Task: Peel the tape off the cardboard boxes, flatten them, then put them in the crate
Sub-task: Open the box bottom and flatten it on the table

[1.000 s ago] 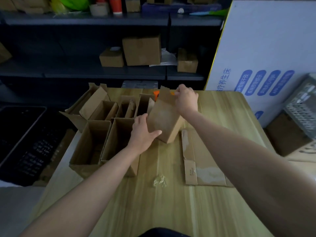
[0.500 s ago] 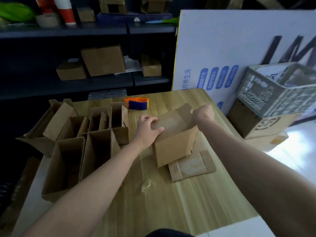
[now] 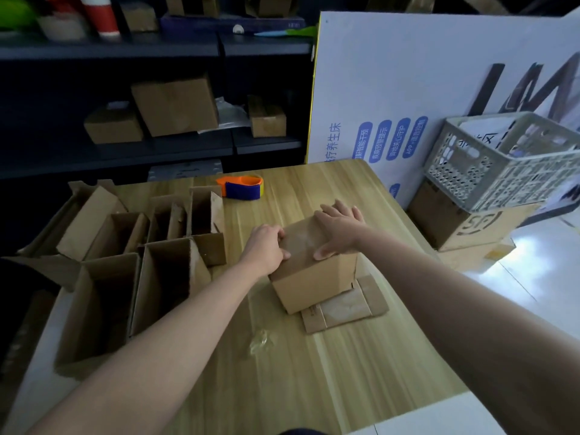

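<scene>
**Box braced for flattening**

On the counter (image 3: 314, 387), a small cardboard box (image 3: 314, 281) stands on a flattened sheet (image 3: 348, 309). The left hand (image 3: 266, 249) grips its left edge, and the right hand (image 3: 340, 230) presses flat on top, fingers spread. The next move likely calls for collapsing it before the crate (image 3: 502, 171), far right

Brown cardboard box (image 3: 314, 277) upright on flattened cardboard (image 3: 345, 309).

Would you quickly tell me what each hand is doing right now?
Left hand: grips the cardboard box at its left edge.
Right hand: open, pressing flat on the box's top.
</scene>
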A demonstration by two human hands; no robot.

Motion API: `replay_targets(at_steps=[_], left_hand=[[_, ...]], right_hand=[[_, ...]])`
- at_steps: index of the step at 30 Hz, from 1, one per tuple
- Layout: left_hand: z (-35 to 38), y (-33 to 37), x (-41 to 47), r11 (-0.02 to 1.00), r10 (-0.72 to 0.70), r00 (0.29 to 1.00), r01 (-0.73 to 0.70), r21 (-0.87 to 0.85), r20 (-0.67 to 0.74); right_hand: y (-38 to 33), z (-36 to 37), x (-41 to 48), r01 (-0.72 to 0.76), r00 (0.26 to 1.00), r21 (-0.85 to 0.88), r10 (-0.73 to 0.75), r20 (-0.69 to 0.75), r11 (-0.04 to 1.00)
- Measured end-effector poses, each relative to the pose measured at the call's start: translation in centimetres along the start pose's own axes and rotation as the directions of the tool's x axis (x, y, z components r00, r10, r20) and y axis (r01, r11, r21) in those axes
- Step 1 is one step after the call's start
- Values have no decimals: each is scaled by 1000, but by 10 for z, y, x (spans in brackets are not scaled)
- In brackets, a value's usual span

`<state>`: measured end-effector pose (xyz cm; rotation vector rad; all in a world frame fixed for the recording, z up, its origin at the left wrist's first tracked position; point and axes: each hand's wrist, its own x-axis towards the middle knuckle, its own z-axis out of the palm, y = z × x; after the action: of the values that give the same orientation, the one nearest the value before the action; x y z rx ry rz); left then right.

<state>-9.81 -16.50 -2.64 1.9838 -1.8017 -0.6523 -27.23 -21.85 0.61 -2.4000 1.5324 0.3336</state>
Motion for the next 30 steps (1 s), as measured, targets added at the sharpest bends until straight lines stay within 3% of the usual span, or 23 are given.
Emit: replay_targets(at_steps=[12,16,25,30], left_hand=[[2,17,2,998,-28,998,31,-47,58],[11,30,4,1000,13,999,-14,27,43],[21,20,3,993,103,991,-98,65,-85],[22,25,6,1000,25,988,-25,4,-151]], right_hand=[[10,-3,4,-46,994,-10,47,98,999],[21,0,1,-77,994,1,76,84,997],[19,1,6,-74,995,60,69,77,996],[22,1,5,-71,994,100,62,88,992]])
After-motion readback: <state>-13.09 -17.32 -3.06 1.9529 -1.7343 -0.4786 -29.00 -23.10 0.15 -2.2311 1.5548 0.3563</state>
